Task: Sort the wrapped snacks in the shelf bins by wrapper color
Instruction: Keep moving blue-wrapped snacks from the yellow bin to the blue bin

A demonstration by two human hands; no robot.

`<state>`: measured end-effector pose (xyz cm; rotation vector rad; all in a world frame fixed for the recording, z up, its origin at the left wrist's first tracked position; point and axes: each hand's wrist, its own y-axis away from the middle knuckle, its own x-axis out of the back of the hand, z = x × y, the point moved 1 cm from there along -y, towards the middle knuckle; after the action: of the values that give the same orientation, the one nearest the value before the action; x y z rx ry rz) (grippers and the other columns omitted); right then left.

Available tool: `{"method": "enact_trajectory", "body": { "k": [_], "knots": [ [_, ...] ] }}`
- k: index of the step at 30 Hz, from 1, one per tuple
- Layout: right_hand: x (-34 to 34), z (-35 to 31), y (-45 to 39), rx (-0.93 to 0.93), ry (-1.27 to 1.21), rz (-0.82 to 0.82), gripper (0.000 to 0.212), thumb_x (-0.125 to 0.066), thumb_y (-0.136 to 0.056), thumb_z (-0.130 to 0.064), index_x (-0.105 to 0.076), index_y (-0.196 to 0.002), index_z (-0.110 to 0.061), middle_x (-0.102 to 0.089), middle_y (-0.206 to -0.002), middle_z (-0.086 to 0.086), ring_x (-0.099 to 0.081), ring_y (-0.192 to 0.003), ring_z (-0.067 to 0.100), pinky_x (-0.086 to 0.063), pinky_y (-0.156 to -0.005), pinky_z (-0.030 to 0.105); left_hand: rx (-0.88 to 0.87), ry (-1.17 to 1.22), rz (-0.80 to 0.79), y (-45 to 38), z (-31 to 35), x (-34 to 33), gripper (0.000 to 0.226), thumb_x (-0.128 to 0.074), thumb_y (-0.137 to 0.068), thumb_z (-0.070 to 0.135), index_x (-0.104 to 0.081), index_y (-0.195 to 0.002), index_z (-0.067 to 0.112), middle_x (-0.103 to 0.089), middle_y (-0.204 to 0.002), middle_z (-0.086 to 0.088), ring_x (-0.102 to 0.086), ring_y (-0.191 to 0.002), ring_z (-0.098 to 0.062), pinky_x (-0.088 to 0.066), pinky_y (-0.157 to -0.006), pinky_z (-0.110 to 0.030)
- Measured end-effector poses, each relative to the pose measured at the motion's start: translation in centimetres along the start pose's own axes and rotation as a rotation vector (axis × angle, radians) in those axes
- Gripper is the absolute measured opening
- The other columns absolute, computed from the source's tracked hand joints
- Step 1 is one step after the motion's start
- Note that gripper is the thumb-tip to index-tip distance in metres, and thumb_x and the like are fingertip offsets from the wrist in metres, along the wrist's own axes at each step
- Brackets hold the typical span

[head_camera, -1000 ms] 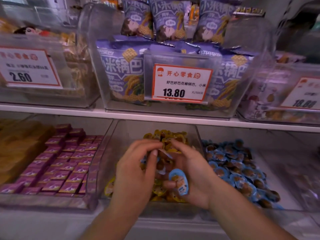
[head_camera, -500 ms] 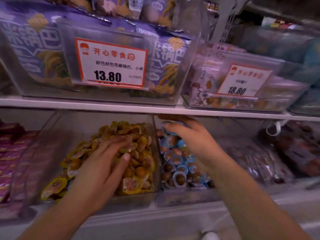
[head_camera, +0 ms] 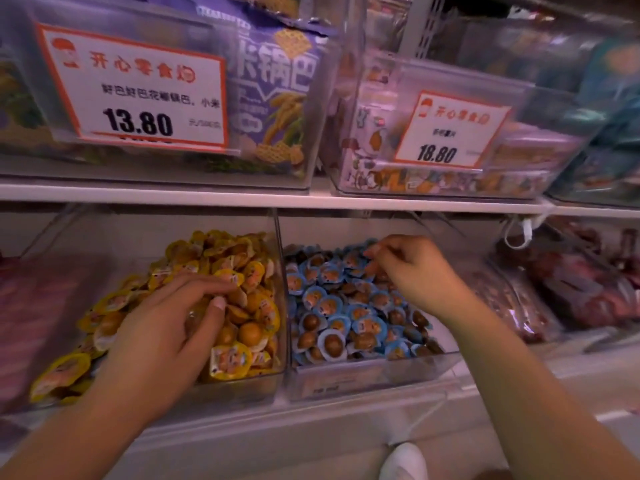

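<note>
Yellow snacks (head_camera: 239, 358) fill one bin (head_camera: 242, 393), blue snacks (head_camera: 332, 341) its neighbour (head_camera: 346, 379).

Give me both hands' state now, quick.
Left hand: open, fingers resting on the yellow snacks.
Right hand: over the blue snacks; grip cannot be told.

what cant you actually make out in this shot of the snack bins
Head view only:
- Whether the right hand holds a blue-wrapped snack: its curled fingers hide the tips.
- The yellow-wrapped snacks under the left hand: the palm covers them.
- Small print on the 18.80 price tag: blurred.
- Contents of the dark packets at far right: blurred and cut by the edge.
</note>
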<state>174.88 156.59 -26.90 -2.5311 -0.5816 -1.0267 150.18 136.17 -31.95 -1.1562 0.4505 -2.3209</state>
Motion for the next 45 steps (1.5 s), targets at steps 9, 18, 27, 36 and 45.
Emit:
{"method": "enact_trajectory", "body": {
  "k": [9, 18, 27, 36, 45],
  "knots": [
    [-8.6, -10.9, 4.0, 0.562, -0.143, 0.001, 0.021, -0.050, -0.095, -0.029, -0.067, -0.107, -0.034, -0.068, -0.100, -0.019, -0.063, -0.095, -0.005, -0.045, -0.081, 0.009, -0.014, -0.154, 0.270, 1.7, -0.7, 7.7, 0.024, -0.049, -0.089, 0.026, -0.071, -0.100, 0.023, -0.066, -0.100, 0.015, -0.062, -0.094, -0.011, -0.046, -0.084, -0.032],
    [-20.0, -13.2, 3.0, 0.574, 0.489, -0.571, 0.065, -0.041, -0.089, -0.071, -0.029, -0.148, -0.046, -0.019, -0.159, -0.014, -0.008, -0.149, 0.014, -0.011, -0.119, 0.046, 0.342, -0.236, 0.147, 4.6, -6.4, 11.2, 0.043, -0.058, -0.089, 0.032, -0.055, -0.130, 0.019, -0.057, -0.124, -0.003, -0.057, -0.113, -0.026, -0.045, -0.094, -0.036],
    [-22.2, -13.3, -5.4, 0.791, 0.927, -0.424, 0.056, -0.040, -0.096, -0.051, -0.024, -0.149, -0.044, -0.017, -0.163, 0.001, -0.009, -0.150, 0.028, -0.016, -0.117, 0.052, 0.333, -0.185, 0.091, 4.8, -7.7, 11.7, 0.051, -0.057, -0.089, 0.040, -0.046, -0.138, 0.031, -0.053, -0.125, 0.002, -0.059, -0.111, -0.024, -0.050, -0.090, -0.040],
    [-18.8, -17.0, -0.6, 0.686, 0.371, -0.462, 0.042, -0.049, -0.088, -0.040, -0.057, -0.128, -0.045, -0.059, -0.123, -0.019, -0.055, -0.117, 0.004, -0.045, -0.100, 0.027, 0.279, -0.153, 0.120, 4.7, -7.9, 11.8, 0.053, -0.062, -0.089, 0.037, -0.046, -0.138, 0.030, -0.053, -0.124, 0.004, -0.058, -0.108, -0.021, -0.049, -0.086, -0.035],
    [-21.1, -15.6, 1.9, 0.722, 0.465, -0.754, 0.070, -0.071, -0.086, -0.036, -0.040, -0.149, -0.033, -0.041, -0.149, -0.010, -0.038, -0.135, 0.011, -0.033, -0.113, 0.030, 0.286, -0.157, 0.133, 4.9, -7.6, 11.4, 0.050, -0.060, -0.090, 0.034, -0.047, -0.138, 0.029, -0.052, -0.126, 0.004, -0.059, -0.109, -0.021, -0.050, -0.086, -0.036]
  ]
}}
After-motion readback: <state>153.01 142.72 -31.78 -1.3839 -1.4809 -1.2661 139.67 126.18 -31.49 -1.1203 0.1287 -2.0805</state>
